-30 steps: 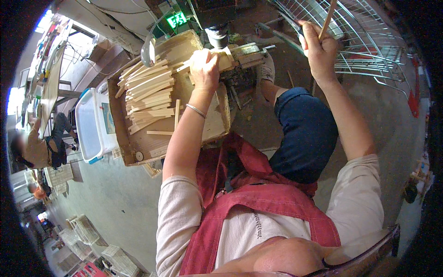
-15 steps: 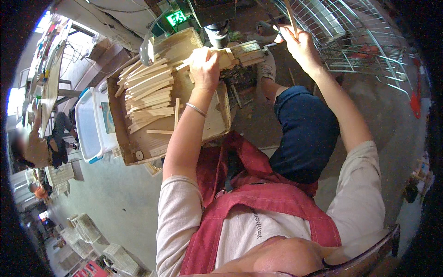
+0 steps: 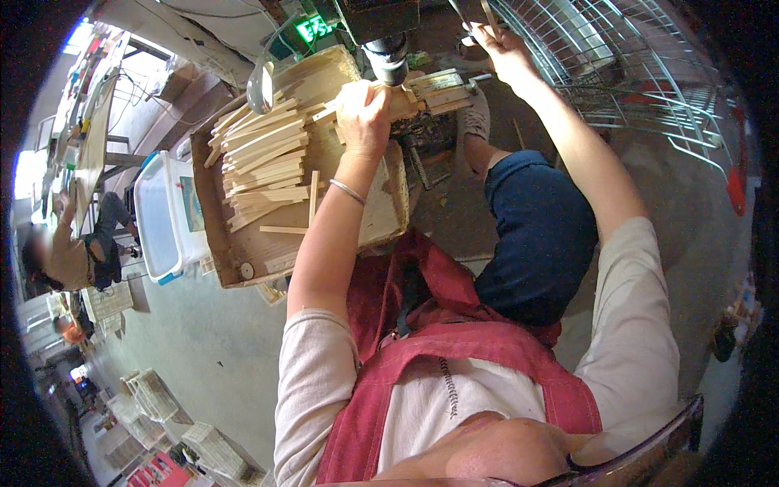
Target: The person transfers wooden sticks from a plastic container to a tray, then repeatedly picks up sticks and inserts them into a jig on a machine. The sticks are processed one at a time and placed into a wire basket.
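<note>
My left hand (image 3: 363, 118) is closed on a wooden strip, pressing it at the wooden jig (image 3: 438, 91) under the drill press chuck (image 3: 387, 61). The strip's pale end shows left of my fingers; the rest is covered by my hand. Up at the right, my right hand (image 3: 507, 55) has its fingers curled round a pale, rod-like handle (image 3: 488, 15) beside the machine, its upper part cut off by the picture's edge. Many pale wooden strips (image 3: 264, 154) lie stacked in a shallow cardboard tray (image 3: 369, 203) left of my left hand, with a couple loose near my forearm.
A lamp (image 3: 260, 88) hangs over the tray's far side. To the right stands a wire basket (image 3: 617, 65). A clear plastic bin (image 3: 158, 219) sits left of the tray. Another person (image 3: 65, 252) is at a bench far left. My knee (image 3: 535, 219) is below the jig.
My right hand has moved up and slightly left with the handle. My left hand stays on the strip at the jig.
</note>
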The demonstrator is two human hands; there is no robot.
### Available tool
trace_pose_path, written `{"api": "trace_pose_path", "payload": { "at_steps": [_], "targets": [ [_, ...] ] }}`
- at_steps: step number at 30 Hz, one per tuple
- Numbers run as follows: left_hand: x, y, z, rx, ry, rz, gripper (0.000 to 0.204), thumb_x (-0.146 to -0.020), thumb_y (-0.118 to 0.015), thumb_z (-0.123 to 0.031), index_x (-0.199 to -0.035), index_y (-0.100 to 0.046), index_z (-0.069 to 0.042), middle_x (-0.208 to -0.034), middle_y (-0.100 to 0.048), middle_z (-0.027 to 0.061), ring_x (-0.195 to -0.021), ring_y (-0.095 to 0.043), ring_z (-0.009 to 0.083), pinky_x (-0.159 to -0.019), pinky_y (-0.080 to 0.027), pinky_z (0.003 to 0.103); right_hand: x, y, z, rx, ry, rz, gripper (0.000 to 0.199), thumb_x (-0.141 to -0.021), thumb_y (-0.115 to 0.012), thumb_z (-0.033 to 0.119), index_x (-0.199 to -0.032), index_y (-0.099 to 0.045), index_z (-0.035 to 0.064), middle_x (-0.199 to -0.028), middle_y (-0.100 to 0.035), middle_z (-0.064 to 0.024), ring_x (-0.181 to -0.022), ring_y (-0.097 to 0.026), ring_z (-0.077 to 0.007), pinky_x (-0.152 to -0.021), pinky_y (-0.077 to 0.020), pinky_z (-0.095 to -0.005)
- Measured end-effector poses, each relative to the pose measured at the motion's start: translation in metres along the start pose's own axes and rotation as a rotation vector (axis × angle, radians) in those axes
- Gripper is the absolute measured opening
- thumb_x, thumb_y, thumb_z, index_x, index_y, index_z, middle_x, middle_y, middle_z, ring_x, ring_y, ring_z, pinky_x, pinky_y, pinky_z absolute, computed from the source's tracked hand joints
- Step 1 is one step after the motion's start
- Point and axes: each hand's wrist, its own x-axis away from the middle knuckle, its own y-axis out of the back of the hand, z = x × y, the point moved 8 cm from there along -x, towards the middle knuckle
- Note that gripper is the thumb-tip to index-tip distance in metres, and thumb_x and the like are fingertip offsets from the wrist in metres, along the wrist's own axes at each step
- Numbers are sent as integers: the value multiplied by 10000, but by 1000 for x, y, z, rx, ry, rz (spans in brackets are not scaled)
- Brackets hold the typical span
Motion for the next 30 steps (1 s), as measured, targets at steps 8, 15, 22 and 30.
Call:
{"api": "trace_pose_path", "payload": {
  "at_steps": [8, 15, 22, 30],
  "targets": [
    [4, -1, 2, 33, 0, -82, 114, -751, -700, -98, -746, -588, -116, -736, -504, 55, -760, -547, 280, -659, -435, 407, 59, 40, 31, -101, -183, 80, 318, -1008, -616, 395, -1026, -742, 104, -601, -541, 50, -463, -396, -31, -411, -272, -225],
    [7, 13, -1, 3, 14, 12, 75, -751, -628, -88, -819, -610, -114, -849, -550, 65, -895, -575, 286, -789, -444, 419, 16, 100, 216, -296, -69, -323, 193, -1011, -617, 236, -935, -664, 64, -524, -445, 22, -382, -344, -89, -360, -263, -293],
    [10, 19, -1, -64, 5, 166, 111, -773, -614, -75, -861, -666, -118, -900, -619, 51, -954, -615, 255, -878, -420, 410, 37, 78, 208, -684, 67, -537, 210, -983, -627, 246, -843, -570, 101, -673, -529, 11, -490, -469, -93, -400, -317, -259],
    [12, 20, 9, 59, -12, 275, 122, -810, -639, -142, -880, -729, -99, -953, -715, 60, -893, -669, 265, -888, -448, 429, 132, -150, 87, 259, -22, 281, 403, -916, -533, 147, -1317, -562, 130, -1107, -680, -261, -1029, -651, -439, -879, -530, -505]
  ]
}}
